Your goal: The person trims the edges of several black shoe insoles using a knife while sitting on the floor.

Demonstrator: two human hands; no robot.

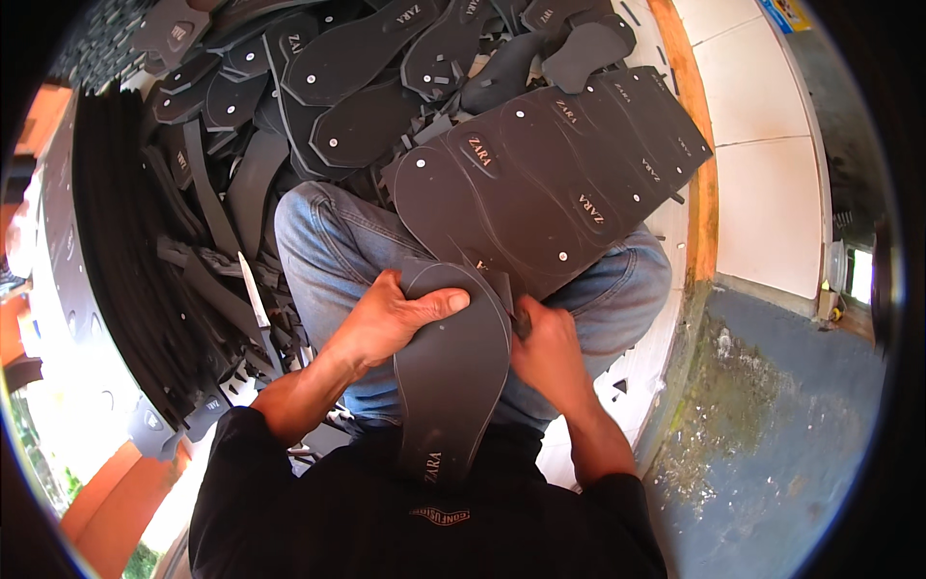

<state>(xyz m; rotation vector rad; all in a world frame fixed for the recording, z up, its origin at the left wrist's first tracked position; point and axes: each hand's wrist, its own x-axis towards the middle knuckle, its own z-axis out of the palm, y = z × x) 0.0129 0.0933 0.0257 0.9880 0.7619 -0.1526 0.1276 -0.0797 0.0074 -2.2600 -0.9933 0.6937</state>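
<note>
Over my lap, a dark grey foam sole piece (pixel 449 372) lies with its rounded end pointing away from me. An outline is marked along its edge. My left hand (pixel 395 318) grips its left side, with the thumb pressed flat on top. At the right edge, my right hand (pixel 550 352) is closed round a tool with a dark handle (pixel 522 317); its working end is hidden. A narrow flap of foam (pixel 498 286) stands beside the sole's edge near it. Just beyond, a large foam sheet (pixel 521 193) marked with several sole outlines rests across my right knee.
A heap of cut dark soles (pixel 357 58) spreads beyond my knees. To the left stands a long stack of dark sheets (pixel 125 251). A knife with a pale blade (pixel 255 294) lies among offcuts near my left knee. A wooden edge strip (pixel 702 193) runs along the right.
</note>
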